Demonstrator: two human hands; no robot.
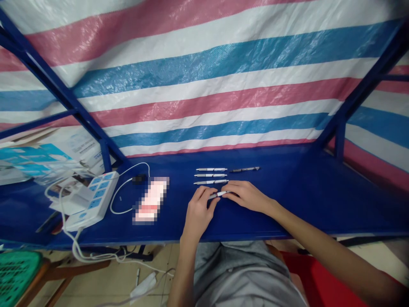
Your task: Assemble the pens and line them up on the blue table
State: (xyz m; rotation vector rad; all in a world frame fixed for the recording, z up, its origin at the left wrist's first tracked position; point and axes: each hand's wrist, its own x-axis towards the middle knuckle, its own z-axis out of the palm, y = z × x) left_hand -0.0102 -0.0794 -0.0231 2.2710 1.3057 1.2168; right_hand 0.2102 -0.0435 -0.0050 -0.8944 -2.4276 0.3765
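Between my two hands is a white pen [219, 194], held level just above or on the blue table. My left hand [200, 208] grips its left end with the fingers closed. The fingers of my right hand [243, 195] pinch its right end. Behind them lie three white pens in a stack of rows: a far pen [211, 169], a middle pen [211, 175] and a near pen [209, 182], whose right end is close to my right fingers. A dark pen [245, 169] rests to the right of the far one.
A white power strip [92, 200] with plugs and cables stands on the left of the blue table [281, 170]. Next to it lies a blurred-out flat object [151, 200]. Papers and packets [54, 153] fill the far left. A striped tarp [217, 85] hangs behind, between blue frame bars.
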